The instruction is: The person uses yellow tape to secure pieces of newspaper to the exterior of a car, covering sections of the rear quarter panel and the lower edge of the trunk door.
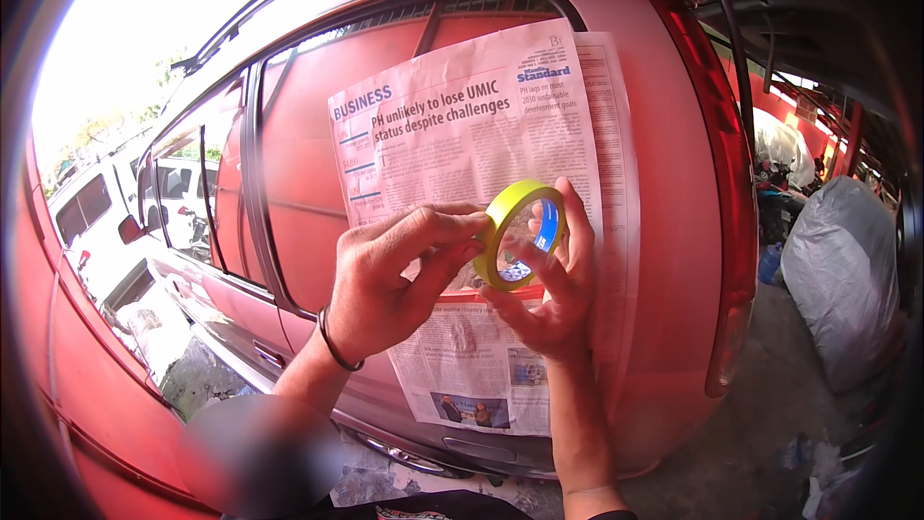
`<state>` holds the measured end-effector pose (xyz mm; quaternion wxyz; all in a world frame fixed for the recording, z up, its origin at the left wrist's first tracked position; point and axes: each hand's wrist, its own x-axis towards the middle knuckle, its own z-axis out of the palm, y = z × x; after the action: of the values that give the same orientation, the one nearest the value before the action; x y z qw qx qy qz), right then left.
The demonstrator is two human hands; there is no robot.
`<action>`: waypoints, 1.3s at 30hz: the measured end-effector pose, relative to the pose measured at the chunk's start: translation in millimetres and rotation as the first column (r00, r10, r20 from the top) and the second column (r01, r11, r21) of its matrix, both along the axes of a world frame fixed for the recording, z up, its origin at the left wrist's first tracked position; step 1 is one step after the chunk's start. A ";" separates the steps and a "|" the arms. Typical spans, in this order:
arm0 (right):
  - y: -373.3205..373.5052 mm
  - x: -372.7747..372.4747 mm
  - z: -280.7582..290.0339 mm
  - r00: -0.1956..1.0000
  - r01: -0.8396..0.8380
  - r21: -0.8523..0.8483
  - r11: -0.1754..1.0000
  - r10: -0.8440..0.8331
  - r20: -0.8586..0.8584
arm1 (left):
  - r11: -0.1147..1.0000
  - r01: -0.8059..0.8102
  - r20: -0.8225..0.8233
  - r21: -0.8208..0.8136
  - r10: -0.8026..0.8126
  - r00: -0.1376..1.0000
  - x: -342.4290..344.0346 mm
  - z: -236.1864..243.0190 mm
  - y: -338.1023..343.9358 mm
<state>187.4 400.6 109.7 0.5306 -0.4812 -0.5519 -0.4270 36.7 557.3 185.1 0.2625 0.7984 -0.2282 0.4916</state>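
A roll of yellow-green tape point(503, 207) with a blue inner core is held up in front of newspaper sheets point(452, 159) that cover part of a vehicle's side window and body. My right hand point(563, 299) grips the roll from the right and below. My left hand point(399, 274), a black band on its wrist, has its thumb and forefinger pinched at the roll's left edge. Whether a loose end of tape is between those fingertips, I cannot tell.
The vehicle's rear pillar point(679, 183) and red tail light point(736, 260) are right of the sheets. A large pale plastic bag point(842, 284) stands on the ground beyond. At left are a red wall point(72, 366) and a white vehicle point(87, 212).
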 end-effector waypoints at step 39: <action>-3.4 -3.6 -27.0 0.983 -0.058 0.362 0.931 0.116 -0.142 | 0.908 -0.023 0.180 0.418 -0.058 0.982 153.0 108.3 -48.3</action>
<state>183.8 397.2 82.7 0.6700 -0.3850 -0.4418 -0.4557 189.7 509.0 293.4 0.0670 0.7837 -0.3593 0.5022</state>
